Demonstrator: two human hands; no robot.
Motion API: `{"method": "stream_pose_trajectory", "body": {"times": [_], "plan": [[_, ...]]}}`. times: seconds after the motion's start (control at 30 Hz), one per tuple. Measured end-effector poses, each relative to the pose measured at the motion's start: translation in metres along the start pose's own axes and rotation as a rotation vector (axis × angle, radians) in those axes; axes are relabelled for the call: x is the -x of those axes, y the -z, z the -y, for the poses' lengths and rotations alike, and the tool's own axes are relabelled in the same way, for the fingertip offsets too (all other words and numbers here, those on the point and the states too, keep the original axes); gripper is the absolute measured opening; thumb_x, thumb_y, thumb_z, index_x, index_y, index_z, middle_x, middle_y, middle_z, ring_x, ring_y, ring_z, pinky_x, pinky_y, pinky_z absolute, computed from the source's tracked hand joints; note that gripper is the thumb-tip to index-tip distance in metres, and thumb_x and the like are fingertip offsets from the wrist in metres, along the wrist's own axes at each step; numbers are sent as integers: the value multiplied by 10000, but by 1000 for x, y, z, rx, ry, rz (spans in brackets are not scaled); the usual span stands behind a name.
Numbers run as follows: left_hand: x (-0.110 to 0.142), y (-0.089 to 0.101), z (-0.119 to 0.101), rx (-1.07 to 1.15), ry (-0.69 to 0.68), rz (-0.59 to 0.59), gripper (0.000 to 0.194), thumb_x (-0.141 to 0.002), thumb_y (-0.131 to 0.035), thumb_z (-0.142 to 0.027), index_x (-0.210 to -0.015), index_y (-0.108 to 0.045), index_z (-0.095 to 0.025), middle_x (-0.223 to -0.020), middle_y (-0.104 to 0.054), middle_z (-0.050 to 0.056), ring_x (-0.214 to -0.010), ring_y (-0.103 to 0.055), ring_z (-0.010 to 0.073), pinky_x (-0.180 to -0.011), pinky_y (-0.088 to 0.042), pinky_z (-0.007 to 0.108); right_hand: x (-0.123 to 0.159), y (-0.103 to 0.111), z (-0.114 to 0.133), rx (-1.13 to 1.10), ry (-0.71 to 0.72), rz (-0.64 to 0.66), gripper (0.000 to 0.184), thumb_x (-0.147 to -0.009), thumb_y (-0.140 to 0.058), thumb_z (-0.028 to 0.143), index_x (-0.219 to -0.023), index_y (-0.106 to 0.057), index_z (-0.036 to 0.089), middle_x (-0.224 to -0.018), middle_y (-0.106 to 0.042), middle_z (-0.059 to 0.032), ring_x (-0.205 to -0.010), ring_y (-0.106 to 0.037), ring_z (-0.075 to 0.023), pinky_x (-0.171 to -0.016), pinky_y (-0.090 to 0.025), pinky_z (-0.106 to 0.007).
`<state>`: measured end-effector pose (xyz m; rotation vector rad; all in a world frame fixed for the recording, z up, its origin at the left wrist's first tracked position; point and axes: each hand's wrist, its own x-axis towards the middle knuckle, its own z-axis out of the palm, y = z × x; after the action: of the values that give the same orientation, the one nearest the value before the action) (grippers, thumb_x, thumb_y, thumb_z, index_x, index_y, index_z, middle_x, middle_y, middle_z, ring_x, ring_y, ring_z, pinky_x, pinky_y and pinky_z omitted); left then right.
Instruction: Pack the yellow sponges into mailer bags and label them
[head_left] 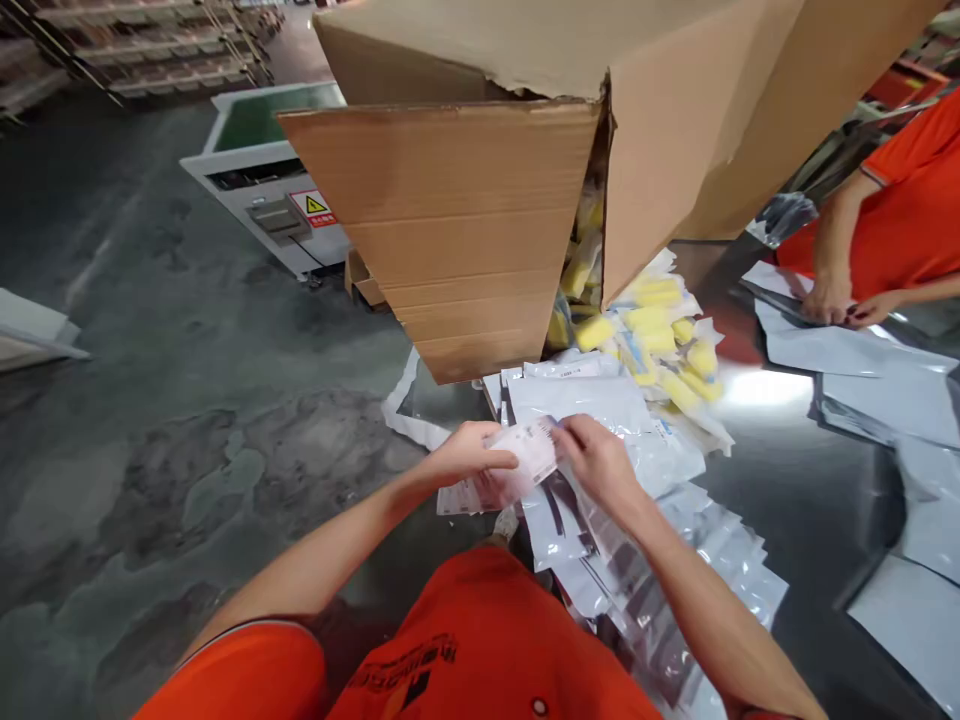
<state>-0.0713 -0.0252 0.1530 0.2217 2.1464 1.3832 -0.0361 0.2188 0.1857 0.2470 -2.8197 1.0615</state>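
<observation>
White printed label sheets (pixel 529 450) are in my left hand (pixel 471 452), its thumb lying over them and its fingers underneath. At the sheets' right edge, my right hand (pixel 600 462) pinches a corner between thumb and fingers. Part of the printed stack hangs below my left hand. Just beyond and under my hands lie white plastic mailing bags (pixel 577 400), spread on the dark table. More clear and white bags (pixel 705 560) lie beneath my right forearm.
A large open cardboard box (pixel 480 220) stands ahead, yellow items in clear wrappers (pixel 660 330) spilling beside it. At right, a co-worker's hands (pixel 832 300) handle grey-white bags (pixel 885 400). A white machine (pixel 262 200) with a warning sign stands on the floor at left.
</observation>
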Motion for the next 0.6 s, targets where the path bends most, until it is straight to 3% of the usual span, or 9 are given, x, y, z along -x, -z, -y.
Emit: {"method": "stream_pose_trajectory", "body": {"times": [0.07,0.13,0.17,0.27,0.33,0.4,0.5,0.6], "plan": [[-6,17,18,4,73,78,309,-564,-752,-434,-672,-655,-162,-642,-580,-32,-657,-522,159,-573,-346,236,-24,22,-33,42,-133,-177,305,-935,-494,475,-839,-623,215,-745,-616,-29,-711,-559,-192,-686,-410,-294],[-11,35,36,24,146,103,341,-572,-755,-454,-724,-715,-151,-669,-652,-7,-671,-573,184,-589,-380,248,-47,36,-68,101,-309,-275,330,-894,-540,512,-901,-643,199,-723,-607,-22,-679,-543,-195,-663,-410,-300],[-13,44,43,51,171,94,370,-587,-753,-474,-764,-739,-149,-693,-684,5,-679,-596,195,-597,-396,254,-55,37,-84,139,-390,-263,355,-887,-552,523,-945,-653,188,-723,-614,-25,-672,-546,-197,-652,-412,-300],[-16,66,59,169,177,27,471,-619,-765,-517,-905,-778,-142,-786,-756,40,-731,-656,225,-640,-451,274,-64,21,-111,358,-510,-52,473,-909,-547,568,-1106,-672,157,-862,-688,-100,-780,-623,-240,-705,-443,-329],[-16,73,63,241,163,8,510,-615,-785,-524,-945,-786,-135,-829,-777,63,-775,-683,247,-680,-481,292,-59,4,-112,539,-521,56,568,-906,-568,601,-1240,-654,149,-1004,-700,-187,-933,-649,-315,-807,-450,-414],[-13,75,64,284,164,26,502,-607,-799,-523,-931,-797,-140,-852,-788,76,-809,-699,266,-710,-503,309,-51,-9,-105,693,-535,86,679,-897,-600,595,-1409,-556,152,-1050,-689,-245,-1019,-635,-388,-874,-417,-518],[-8,71,60,319,168,81,465,-597,-808,-524,-881,-808,-156,-854,-791,76,-811,-705,271,-730,-518,321,-42,-16,-94,845,-565,15,856,-900,-606,580,-1564,-331,114,-1089,-667,-297,-1082,-601,-448,-896,-388,-580],[-8,63,52,312,146,144,484,-586,-808,-543,-852,-803,-139,-812,-779,78,-769,-694,261,-715,-515,318,-41,-25,-93,827,-523,-57,863,-932,-536,590,-1565,-298,55,-1334,-537,-354,-1255,-485,-481,-948,-379,-580]]}}
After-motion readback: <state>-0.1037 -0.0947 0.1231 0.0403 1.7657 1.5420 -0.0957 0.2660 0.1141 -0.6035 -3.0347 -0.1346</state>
